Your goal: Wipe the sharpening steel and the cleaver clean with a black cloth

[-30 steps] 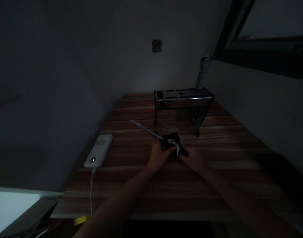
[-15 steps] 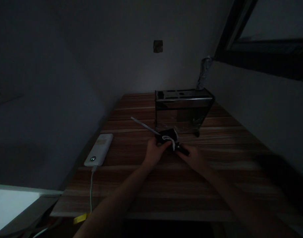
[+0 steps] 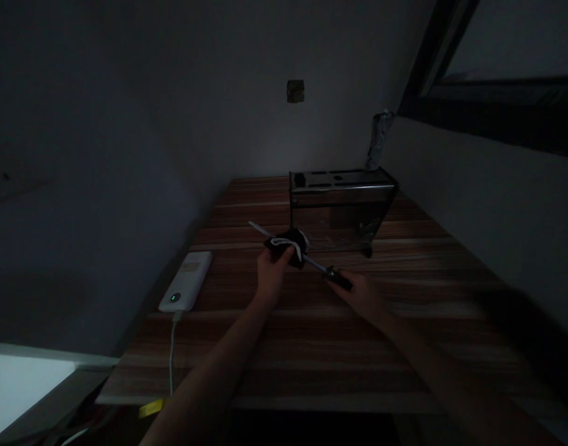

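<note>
My right hand (image 3: 358, 291) is closed round the black handle of a long, thin metal rod that looks like a sharpening steel (image 3: 315, 264). The rod points up and to the left, its tip showing beyond a black cloth with a white edge (image 3: 288, 243). My left hand (image 3: 270, 269) pinches that cloth folded around the middle of the rod, thumb on top. Both hands are above the wood-grain table, in front of a slotted knife stand (image 3: 344, 186) with clear sides. Dim light hides the finer detail of the rod.
On the left of the table (image 3: 237, 285) lies a white power bank (image 3: 187, 282) with a lit display; its white cable (image 3: 172, 353) runs over the front edge near a yellow piece (image 3: 151, 408). A wrapped pipe (image 3: 379, 139) rises behind the stand. Walls border the table.
My left hand and the cloth have slid left along the rod, away from the handle, baring the part near the grip. My right hand has stayed nearly in place.
</note>
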